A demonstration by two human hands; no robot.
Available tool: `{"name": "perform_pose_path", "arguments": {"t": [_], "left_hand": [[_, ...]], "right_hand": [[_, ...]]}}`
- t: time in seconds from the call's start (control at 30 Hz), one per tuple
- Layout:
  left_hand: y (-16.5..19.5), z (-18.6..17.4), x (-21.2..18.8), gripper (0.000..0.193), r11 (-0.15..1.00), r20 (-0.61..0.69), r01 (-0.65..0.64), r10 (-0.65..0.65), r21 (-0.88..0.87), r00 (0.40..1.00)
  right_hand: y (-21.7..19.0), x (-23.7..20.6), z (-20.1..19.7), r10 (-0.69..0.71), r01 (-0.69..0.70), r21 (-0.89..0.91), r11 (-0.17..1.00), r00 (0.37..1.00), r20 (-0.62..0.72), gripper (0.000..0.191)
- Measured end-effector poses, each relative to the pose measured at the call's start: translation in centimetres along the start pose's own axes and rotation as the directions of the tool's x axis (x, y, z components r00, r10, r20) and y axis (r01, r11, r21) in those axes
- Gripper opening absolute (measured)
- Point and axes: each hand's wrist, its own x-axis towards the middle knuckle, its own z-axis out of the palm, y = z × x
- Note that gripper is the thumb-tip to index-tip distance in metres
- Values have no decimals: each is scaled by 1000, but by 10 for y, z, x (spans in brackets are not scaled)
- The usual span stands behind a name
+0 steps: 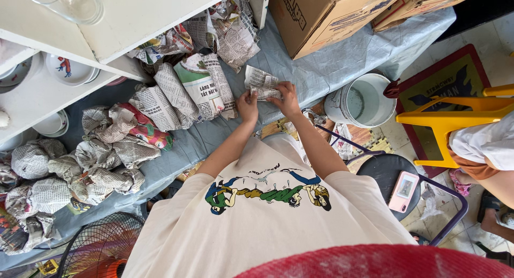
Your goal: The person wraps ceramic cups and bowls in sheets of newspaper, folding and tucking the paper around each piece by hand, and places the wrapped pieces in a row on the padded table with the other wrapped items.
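My left hand [248, 106] and my right hand [287, 98] are close together over the grey sheet [321, 69]. Both grip a small bundle wrapped in crumpled newspaper [259, 84], which I hold just above the sheet. Several more newspaper-wrapped bundles [187, 90] lie to the left of my hands. Another heap of wrapped bundles [80, 165] sits further left. What is inside the wrapping is hidden.
A white shelf [107, 21] at upper left carries bowls [69, 69] and a clear glass [69, 2]. Cardboard boxes [321, 15] stand at the back. To the right are a white bucket [367, 101], a yellow plastic chair [455, 117], a black stool with a pink phone [404, 191], and another person's leg [492, 171]. A fan [99, 248] is at lower left.
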Motion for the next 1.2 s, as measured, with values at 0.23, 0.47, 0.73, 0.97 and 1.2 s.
{"name": "perform_pose_path", "arguments": {"t": [0.23,0.47,0.73,0.97,1.2], "left_hand": [[-8,-12,-6,44,978,90,-126,112,167,990],[-5,-21,-2,40,895,195,-301,247,331,949],[7,-9,23,52,980,148,-6,-23,198,989],[7,-8,17,51,886,142,-71,6,458,990],[6,-7,22,53,916,228,-268,204,298,952]], "right_hand": [[-11,-11,4,300,-303,243,921,953,50,54],[1,5,-8,57,-74,122,990,989,135,53],[-1,10,4,64,-65,17,998,996,54,38],[-8,-11,1,-113,117,-29,993,989,98,54],[13,18,3,153,-149,-35,988,966,207,40]]}}
